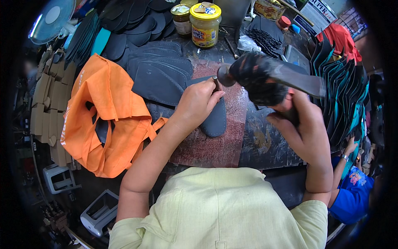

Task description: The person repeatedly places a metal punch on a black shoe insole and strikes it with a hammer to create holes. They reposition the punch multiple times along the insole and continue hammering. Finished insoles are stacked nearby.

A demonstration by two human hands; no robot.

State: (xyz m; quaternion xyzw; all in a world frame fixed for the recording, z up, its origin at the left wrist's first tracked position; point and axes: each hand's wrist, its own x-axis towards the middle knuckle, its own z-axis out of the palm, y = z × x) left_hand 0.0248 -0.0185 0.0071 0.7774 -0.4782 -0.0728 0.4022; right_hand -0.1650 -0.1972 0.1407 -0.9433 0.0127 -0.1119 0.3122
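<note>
My left hand (197, 99) is closed around a short metal punch (216, 82), held upright over a dark grey sole-shaped piece (214, 121) with a dotted line along its edge. The punch's lower tip is hidden by my fingers. That piece lies on a worn reddish board (230, 143). My right hand (304, 128) grips a hammer (296, 79), its middle wrapped in black and slightly blurred. The hammer's round face is close beside the top of the punch; whether they touch I cannot tell. More dark sole pieces (159, 81) lie fanned out left of my left hand.
An orange cloth bag (112, 112) sits at the left. Behind are a yellow-lidded jar (205, 25), a brown jar (181, 20) and piled black soles (137, 20). Black and teal sheets (338, 87) stand at the right, near another person's arm (342, 166) in blue.
</note>
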